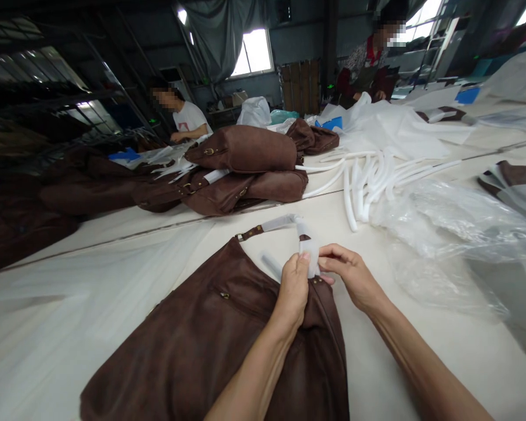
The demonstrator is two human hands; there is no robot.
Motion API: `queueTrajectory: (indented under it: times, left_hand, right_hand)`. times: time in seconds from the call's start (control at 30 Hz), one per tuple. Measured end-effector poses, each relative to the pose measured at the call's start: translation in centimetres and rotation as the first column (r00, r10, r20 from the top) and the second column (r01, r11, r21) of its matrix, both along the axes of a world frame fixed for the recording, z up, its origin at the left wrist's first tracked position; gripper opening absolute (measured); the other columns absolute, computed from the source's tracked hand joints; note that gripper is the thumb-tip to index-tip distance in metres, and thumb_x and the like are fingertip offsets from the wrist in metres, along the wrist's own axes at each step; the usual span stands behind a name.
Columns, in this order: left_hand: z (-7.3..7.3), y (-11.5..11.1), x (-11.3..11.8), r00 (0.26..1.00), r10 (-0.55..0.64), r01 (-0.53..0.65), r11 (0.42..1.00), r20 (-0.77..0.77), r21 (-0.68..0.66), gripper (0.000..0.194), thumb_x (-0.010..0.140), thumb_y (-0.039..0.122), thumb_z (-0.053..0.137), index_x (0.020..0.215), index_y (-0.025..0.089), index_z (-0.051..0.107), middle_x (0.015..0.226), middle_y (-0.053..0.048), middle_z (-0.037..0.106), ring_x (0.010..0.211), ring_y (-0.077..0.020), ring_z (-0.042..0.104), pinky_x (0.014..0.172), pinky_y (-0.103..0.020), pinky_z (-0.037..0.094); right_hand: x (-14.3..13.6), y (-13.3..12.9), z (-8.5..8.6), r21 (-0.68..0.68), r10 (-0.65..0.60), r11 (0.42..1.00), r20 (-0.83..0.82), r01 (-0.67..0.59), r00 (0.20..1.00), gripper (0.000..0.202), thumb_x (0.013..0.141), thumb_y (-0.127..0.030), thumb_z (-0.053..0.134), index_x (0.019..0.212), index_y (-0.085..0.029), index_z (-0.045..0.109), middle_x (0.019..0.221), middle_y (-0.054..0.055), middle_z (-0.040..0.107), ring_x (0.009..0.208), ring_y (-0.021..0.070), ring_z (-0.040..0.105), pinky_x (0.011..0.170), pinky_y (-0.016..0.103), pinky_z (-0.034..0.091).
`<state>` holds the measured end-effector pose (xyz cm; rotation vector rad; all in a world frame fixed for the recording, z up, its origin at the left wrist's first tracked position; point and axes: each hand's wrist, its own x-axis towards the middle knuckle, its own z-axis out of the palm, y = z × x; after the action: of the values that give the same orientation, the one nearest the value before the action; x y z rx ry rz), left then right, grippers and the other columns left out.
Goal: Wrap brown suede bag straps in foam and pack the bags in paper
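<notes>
A dark brown leather handbag (193, 327) lies on the pale table in front of me, a small zip pull showing near its top. Its strap (251, 233) arches up beyond the bag, mostly covered in white wrapping (307, 248). My left hand (294, 286) is closed on the wrapped strap close to the bag's right end, thumb on top. From the right, my right hand (348, 272) pinches the edge of the same white wrapping, just above the strap's rivets. A short piece of white wrapping (270, 266) shows inside the strap loop.
Several brown bags (258, 152) are piled across the table, with more at the left. White foam rods (363, 181) and clear plastic bags (447, 222) lie to the right. White sheeting (39, 321) spreads at the left. Two people (190, 117) are at the far side.
</notes>
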<state>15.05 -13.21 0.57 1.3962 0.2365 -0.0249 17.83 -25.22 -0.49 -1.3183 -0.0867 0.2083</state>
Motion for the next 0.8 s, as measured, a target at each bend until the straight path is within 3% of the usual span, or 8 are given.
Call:
queueTrajectory:
  times: [0.1,0.17,0.3,0.47,0.7,0.8]
  left_hand:
    - [0.3,-0.1,0.0,0.999,-0.021,0.020,0.999,-0.031,-0.030,0.042,0.083,0.057,0.057,0.090,0.015,0.058,0.067,-0.004,0.065,0.041,-0.0156,0.057,0.042,-0.025,0.043]
    - [0.2,-0.2,0.1,1.000,-0.016,0.016,1.000,0.001,-0.005,0.035,0.085,0.051,0.057,0.088,0.016,0.056,0.066,-0.001,0.064,0.043,-0.0145,0.058,0.044,-0.024,0.045]
    - [-0.3,-0.5,0.3,0.997,-0.051,0.048,0.998,0.061,0.049,0.028,0.089,0.045,0.053,0.081,0.017,0.055,0.066,0.000,0.062,0.049,-0.0131,0.058,0.051,-0.024,0.046]
    - [-0.2,-0.6,-0.2,0.988,-0.069,0.064,0.997,0.138,0.044,0.026,0.087,0.041,0.056,0.081,0.016,0.060,0.076,-0.003,0.064,0.070,-0.0161,0.061,0.067,-0.025,0.049]
    - [0.9,-1.2,-2.0,0.983,-0.150,0.160,0.983,0.109,-0.088,0.032,0.084,0.046,0.062,0.087,0.014,0.062,0.081,-0.006,0.069,0.074,-0.0186,0.066,0.068,-0.025,0.050]
    - [0.9,-1.5,-2.6,0.981,-0.183,0.189,0.974,0.060,-0.123,0.035,0.081,0.047,0.067,0.090,0.013,0.062,0.083,-0.008,0.070,0.072,-0.0194,0.067,0.063,-0.025,0.051]
  right_hand:
    - [0.0,-0.2,-0.1,0.162,0.054,0.986,-0.088,-0.040,0.995,0.028,0.078,-0.044,0.069,0.084,-0.017,0.069,0.081,0.004,0.062,0.071,0.0143,0.054,0.057,0.024,0.045]
    - [0.0,0.2,-0.1,0.185,0.077,0.981,-0.099,-0.058,0.992,0.033,0.079,-0.049,0.071,0.079,-0.016,0.066,0.071,0.001,0.057,0.061,0.0103,0.049,0.048,0.019,0.039]
    - [0.1,1.3,-0.3,0.213,0.056,0.977,-0.153,-0.023,0.987,0.038,0.067,-0.045,0.083,0.070,-0.015,0.060,0.049,-0.008,0.039,0.041,0.0036,0.029,0.033,0.015,0.019]
    - [0.1,1.2,-0.3,0.338,0.066,0.941,-0.234,0.018,0.970,0.040,0.063,-0.043,0.085,0.065,-0.017,0.055,0.043,-0.011,0.036,0.034,0.0020,0.025,0.029,0.015,0.014]
    - [-0.8,0.7,1.3,0.217,-0.041,0.973,-0.182,0.081,0.982,0.046,0.057,-0.051,0.086,0.069,-0.016,0.058,0.045,-0.007,0.047,0.032,0.0038,0.031,0.026,0.017,0.015]
    - [-1.5,0.1,1.7,0.155,-0.043,0.986,-0.152,0.067,0.987,0.049,0.055,-0.055,0.085,0.065,-0.017,0.056,0.046,-0.007,0.045,0.034,0.0046,0.033,0.027,0.017,0.018]
